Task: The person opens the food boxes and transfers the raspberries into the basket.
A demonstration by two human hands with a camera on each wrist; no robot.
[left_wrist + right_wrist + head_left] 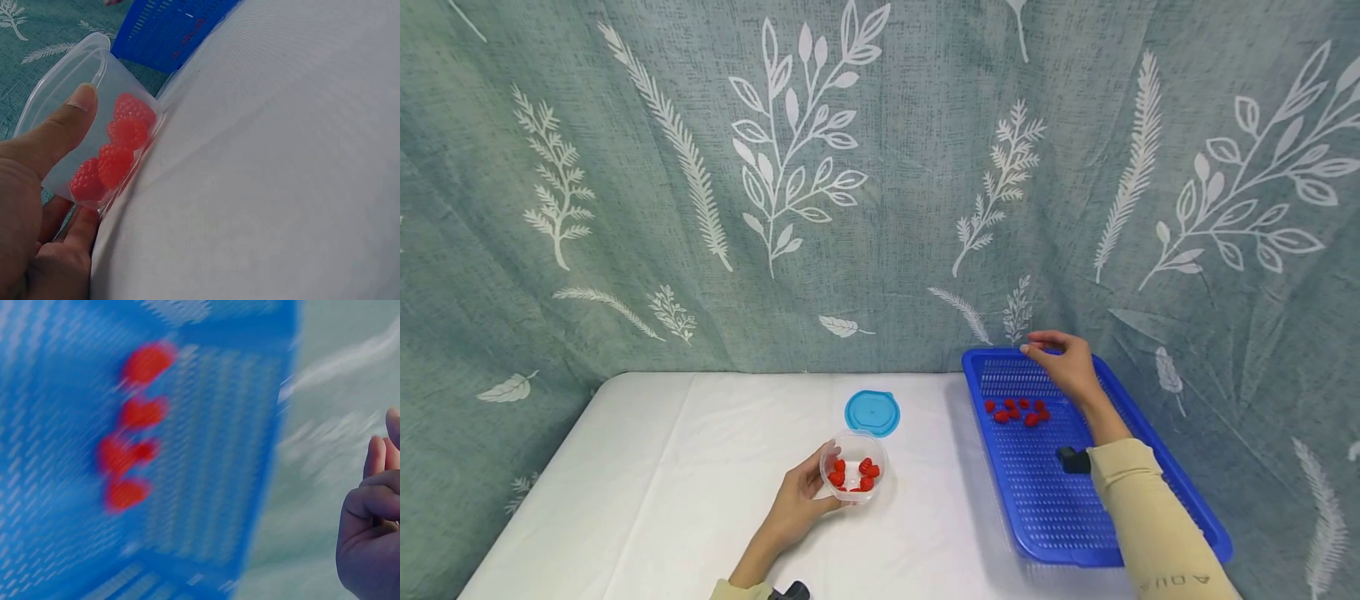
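Note:
My left hand [801, 497] grips a clear plastic tub [854, 493] by its side, thumb on the near wall. Several red raspberries [115, 164] lie on the tub's bottom. My right hand [1066, 364] hovers over the far end of a blue basket [1028, 533], its fingers loosely bent, thumb and forefinger tips slightly apart. Nothing shows between those tips. Below it, more raspberries [1032, 419] are scattered on the basket floor. In the right wrist view the basket and berries are blurred, and my right hand [375, 531] is partly cut off at the edge.
A light-blue round lid [872, 412] lies flat on the white-covered table [715, 450], just behind the tub. Behind the table hangs a green curtain [895, 208] with white leaf prints. The basket's raised rim runs along the table's right side.

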